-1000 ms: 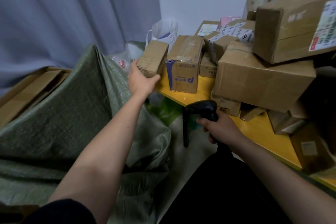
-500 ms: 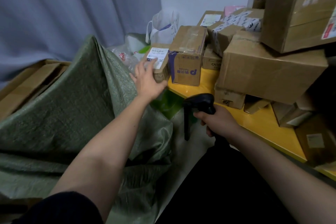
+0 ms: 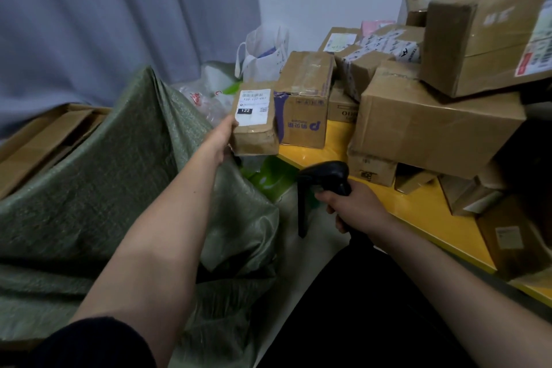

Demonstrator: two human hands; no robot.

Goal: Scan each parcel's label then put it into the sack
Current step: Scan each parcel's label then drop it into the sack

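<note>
With the left hand gripping the small parcel label-up beside the table edge, the right hand, clutching the scanner, is needing to aim squarely at the label

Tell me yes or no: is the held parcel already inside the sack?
No. The left hand holds the small parcel up beside the table, above the sack.

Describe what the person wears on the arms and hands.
Both forearms are bare, with no gloves, watch or rings visible on the left hand or right hand. A dark sleeve covers the left upper arm, ending above the elbow. The right arm's sleeve is out of frame.
</note>
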